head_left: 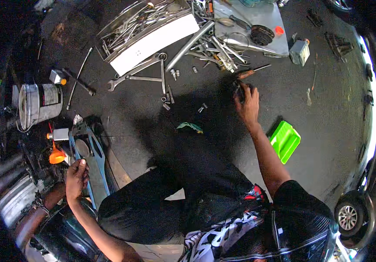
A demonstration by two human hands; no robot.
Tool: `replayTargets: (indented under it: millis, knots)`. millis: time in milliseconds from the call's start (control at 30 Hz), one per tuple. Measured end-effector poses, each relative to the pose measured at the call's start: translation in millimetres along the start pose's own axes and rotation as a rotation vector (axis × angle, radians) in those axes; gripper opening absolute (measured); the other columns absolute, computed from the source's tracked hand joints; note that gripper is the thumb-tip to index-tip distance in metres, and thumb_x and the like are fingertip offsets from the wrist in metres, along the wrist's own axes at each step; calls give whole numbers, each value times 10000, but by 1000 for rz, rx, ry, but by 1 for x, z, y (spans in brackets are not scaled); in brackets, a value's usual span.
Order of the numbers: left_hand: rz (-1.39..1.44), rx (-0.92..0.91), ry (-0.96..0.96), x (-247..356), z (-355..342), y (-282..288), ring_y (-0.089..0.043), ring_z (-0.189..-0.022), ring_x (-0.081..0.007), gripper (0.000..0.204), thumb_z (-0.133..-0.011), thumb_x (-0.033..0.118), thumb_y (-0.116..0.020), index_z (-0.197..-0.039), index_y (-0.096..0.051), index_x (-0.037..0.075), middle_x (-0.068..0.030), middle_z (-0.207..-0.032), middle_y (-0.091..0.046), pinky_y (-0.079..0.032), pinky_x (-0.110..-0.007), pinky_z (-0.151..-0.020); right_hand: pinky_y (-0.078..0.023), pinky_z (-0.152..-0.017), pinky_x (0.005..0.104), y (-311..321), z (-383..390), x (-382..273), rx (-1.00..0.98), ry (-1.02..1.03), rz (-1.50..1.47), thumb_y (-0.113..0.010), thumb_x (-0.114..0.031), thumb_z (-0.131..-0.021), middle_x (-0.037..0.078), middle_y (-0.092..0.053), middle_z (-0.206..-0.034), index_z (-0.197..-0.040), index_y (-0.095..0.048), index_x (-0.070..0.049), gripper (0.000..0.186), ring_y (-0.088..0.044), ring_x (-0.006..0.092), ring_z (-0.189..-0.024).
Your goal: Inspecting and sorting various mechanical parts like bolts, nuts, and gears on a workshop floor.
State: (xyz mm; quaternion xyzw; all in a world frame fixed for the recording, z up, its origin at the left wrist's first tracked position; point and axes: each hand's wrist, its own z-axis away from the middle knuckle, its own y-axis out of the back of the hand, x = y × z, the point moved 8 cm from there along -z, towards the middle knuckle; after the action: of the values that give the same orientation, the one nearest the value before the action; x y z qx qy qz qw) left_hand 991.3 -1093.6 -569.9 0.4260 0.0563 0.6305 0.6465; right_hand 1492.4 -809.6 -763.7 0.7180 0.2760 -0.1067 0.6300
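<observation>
A round, dull grey disc (82, 148) with a darker rim, flat-looking and plain-faced, stands at the thumb tip of the left grip (77, 179), which pinches its near edge. Just right of that grip lies a blue frame (100, 153), passing behind the disc; an orange funnel (57, 156) sits just to its left, and a white bucket (34, 107) farther beyond it. The right grip (249, 105) curves its fingers over a small black object (239, 92), largely hidden; whether they press it, I cannot tell. Beyond that grip lies an orange-handled screwdriver (248, 74); nearer the body and to its right, a bright green tray (285, 142).
</observation>
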Motion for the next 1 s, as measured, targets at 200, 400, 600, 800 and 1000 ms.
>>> replayTargets:
  millis: [200, 400, 600, 800, 1000]
  knots:
    - [7, -30, 5, -4, 3, -6, -334, -422, -42, 345, -933, 380, -507, -777, -526, 73, 53, -545, -382, -244, -208, -377, -395, -861, 511, -33, 1, 26, -95, -49, 299, -658, -403, -767, 213, -417, -1226, -1400, -286, -212, 759, -445, 385, -1075]
    - [21, -19, 4, -17, 13, 0, -335, -420, -40, 354, -925, 397, -515, -771, -517, 79, 53, -538, -381, -239, -205, -373, -410, -860, 506, -62, -7, 23, -213, -87, 318, -666, -459, -751, 200, -434, -1174, -1452, -150, -304, 884, -458, 374, -1056]
    - [97, 56, 37, -31, 20, 6, -323, -429, -32, 341, -916, 372, -546, -735, -503, 86, 65, -547, -374, -238, -199, -388, -427, -844, 482, -53, -11, 2, -216, -18, 314, -712, -384, -723, 188, -440, -1154, -1448, -177, -302, 904, -475, 358, -1037]
    - [83, 40, 27, -21, 13, 4, -320, -433, -32, 338, -914, 375, -549, -739, -509, 88, 66, -562, -388, -238, -199, -393, -426, -845, 480, -45, -22, -40, -50, 71, 136, -692, -320, -759, 208, -412, -1255, -1441, -222, -285, 829, -478, 371, -1050]
    - [8, 27, 15, -16, 7, 8, -318, -429, -34, 352, -905, 403, -553, -754, -526, 86, 66, -550, -382, -239, -205, -391, -406, -881, 524, -75, -20, -59, -134, 171, 475, -601, -377, -834, 168, -310, -1403, -1431, -246, -237, 709, -404, 356, -1176]
